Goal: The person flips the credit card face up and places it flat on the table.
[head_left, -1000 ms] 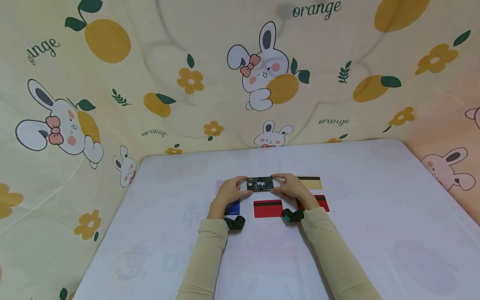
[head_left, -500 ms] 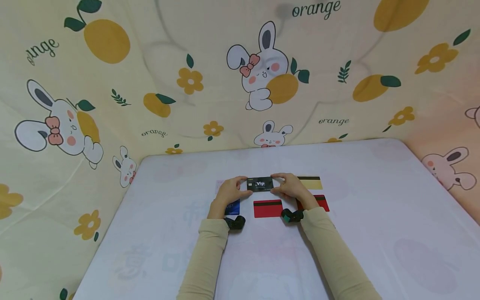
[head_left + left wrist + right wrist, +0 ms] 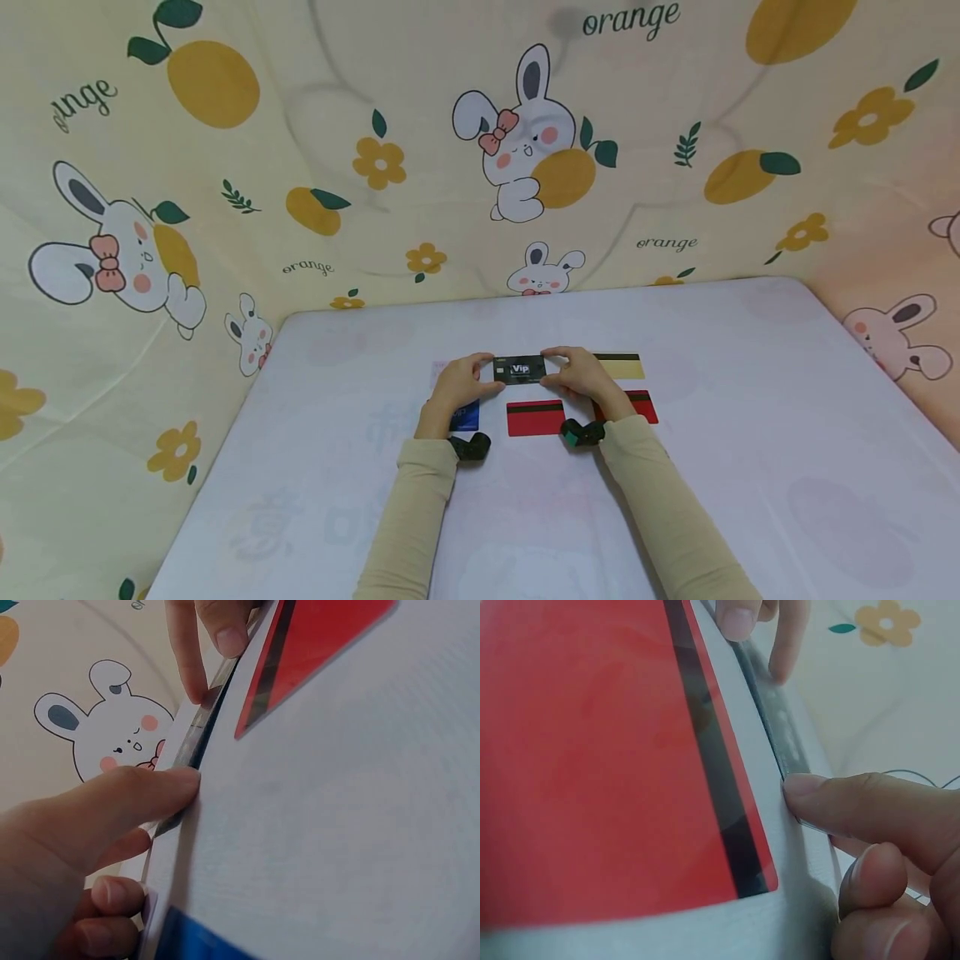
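A black card printed "Vip" sits between the two hands at the middle of the table. My left hand pinches its left end between thumb and forefinger; my right hand does the same at the right end. Both wrist views show the black card edge-on, with each thumb on its near edge. Just in front of it lies a red card with a dark stripe, which also fills much of the right wrist view. A blue card is partly covered by the left wrist.
Beyond the right hand lie a gold striped card and a second red card, partly hidden by the arm. A pale card shows behind the left hand. The white table meets a printed cloth backdrop at its far edge.
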{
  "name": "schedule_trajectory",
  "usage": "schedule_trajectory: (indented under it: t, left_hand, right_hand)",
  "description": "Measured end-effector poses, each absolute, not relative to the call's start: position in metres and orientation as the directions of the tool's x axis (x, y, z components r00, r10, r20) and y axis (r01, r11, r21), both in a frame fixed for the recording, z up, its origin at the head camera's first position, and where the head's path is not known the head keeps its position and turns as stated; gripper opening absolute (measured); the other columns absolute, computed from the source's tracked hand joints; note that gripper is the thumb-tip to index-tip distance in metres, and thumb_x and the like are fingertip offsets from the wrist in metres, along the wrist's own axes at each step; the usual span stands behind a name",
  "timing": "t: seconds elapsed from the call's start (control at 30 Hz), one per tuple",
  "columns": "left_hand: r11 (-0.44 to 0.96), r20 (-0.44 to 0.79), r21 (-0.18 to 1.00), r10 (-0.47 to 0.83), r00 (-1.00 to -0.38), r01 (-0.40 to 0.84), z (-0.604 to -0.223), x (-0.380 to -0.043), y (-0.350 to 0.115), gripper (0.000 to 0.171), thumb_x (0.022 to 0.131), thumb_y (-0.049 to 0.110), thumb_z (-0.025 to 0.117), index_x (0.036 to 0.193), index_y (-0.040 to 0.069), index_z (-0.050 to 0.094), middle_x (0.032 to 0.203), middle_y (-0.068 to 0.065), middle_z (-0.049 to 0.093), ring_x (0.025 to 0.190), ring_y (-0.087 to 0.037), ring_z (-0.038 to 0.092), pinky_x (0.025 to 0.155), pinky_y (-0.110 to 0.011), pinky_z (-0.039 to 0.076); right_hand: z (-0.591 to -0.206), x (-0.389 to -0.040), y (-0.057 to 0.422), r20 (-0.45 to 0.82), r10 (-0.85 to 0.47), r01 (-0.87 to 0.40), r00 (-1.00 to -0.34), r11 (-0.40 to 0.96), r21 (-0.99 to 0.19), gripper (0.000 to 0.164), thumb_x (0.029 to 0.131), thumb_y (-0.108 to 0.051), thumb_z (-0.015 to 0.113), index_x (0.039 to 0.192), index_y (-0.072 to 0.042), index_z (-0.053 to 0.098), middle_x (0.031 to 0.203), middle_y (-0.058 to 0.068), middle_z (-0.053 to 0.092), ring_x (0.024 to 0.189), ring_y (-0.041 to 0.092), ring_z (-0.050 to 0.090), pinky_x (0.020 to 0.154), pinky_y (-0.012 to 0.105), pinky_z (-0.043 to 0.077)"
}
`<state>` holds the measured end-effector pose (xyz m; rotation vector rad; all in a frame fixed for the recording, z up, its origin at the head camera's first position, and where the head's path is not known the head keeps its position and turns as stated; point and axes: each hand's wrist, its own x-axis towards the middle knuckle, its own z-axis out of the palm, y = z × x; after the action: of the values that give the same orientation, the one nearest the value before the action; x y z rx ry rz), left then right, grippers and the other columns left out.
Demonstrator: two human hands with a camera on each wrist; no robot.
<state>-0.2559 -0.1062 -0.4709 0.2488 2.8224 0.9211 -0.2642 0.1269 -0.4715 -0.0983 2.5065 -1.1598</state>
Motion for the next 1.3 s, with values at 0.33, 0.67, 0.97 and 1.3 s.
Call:
schedule_trajectory:
  t: [0.33, 0.67, 0.97, 1.3]
  left_hand:
    - [0.810, -0.089, 0.574, 0.208, -0.974, 0.121, -0.469, -0.251, -0.105, 0.059, 0.081, 0.036, 0.076, 0.133, 0.016, 0.058, 0.069, 0.003, 0.040, 0.063, -0.011, 0.037, 0.056, -0.023, 0.028]
    - [0.785, 0.001, 0.584, 0.257, -0.966, 0.209, -0.464, -0.244, -0.110, 0.053, 0.083, 0.030, 0.075, 0.131, 0.013, 0.060, 0.070, 0.003, 0.043, 0.065, -0.011, 0.040, 0.061, -0.023, 0.032]
    - [0.778, 0.006, 0.584, 0.279, -0.960, 0.230, -0.457, -0.236, -0.116, 0.048, 0.084, 0.030, 0.074, 0.126, 0.013, 0.063, 0.071, 0.001, 0.045, 0.067, -0.012, 0.042, 0.063, -0.022, 0.034]
    - [0.764, -0.018, 0.609, 0.283, -0.959, 0.214, -0.455, -0.222, -0.117, 0.045, 0.083, 0.028, 0.075, 0.124, 0.012, 0.065, 0.071, 0.002, 0.045, 0.069, -0.011, 0.043, 0.063, -0.023, 0.035]
  right_hand:
    - [-0.471, -0.262, 0.127, -0.312, -0.200, 0.111, -0.929, 0.653, -0.749, 0.056, 0.087, -0.023, 0.069, 0.139, -0.015, 0.051, 0.054, -0.002, 0.046, 0.048, 0.013, 0.047, 0.051, 0.023, 0.037]
    - [-0.465, -0.254, 0.129, -0.265, -0.228, 0.053, -0.937, 0.656, -0.753, 0.055, 0.088, -0.025, 0.069, 0.138, -0.013, 0.052, 0.054, -0.002, 0.048, 0.050, 0.014, 0.046, 0.053, 0.024, 0.036]
    - [-0.454, -0.243, 0.132, -0.225, -0.259, 0.011, -0.939, 0.633, -0.774, 0.053, 0.086, -0.022, 0.071, 0.135, -0.010, 0.054, 0.069, 0.005, 0.060, 0.051, 0.014, 0.049, 0.054, 0.024, 0.038]
    - [-0.454, -0.230, 0.133, -0.220, -0.264, 0.008, -0.939, 0.624, -0.782, 0.053, 0.083, -0.022, 0.075, 0.132, -0.008, 0.058, 0.073, 0.004, 0.051, 0.052, 0.014, 0.049, 0.053, 0.024, 0.039]
